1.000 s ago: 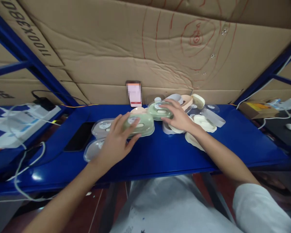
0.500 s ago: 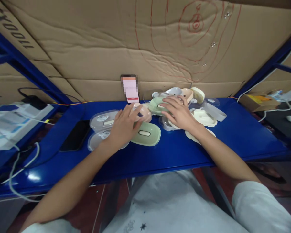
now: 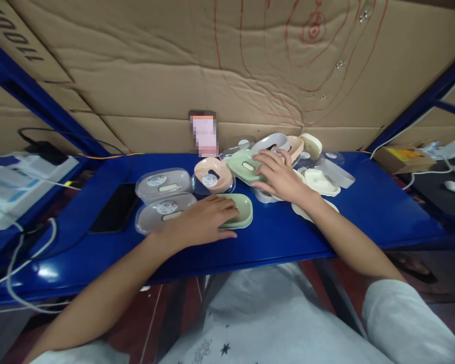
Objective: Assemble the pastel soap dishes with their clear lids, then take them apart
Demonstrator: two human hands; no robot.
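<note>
Where the left hand [image 3: 209,221] meets a dish [image 3: 245,213], grey boxes [image 3: 163,183] crowd.

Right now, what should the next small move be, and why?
Probably the right hand should grip the far green dish and ease it away from the grey dish close behind: that hand lies over its right side, while the left hand is at the near green dish.
</note>
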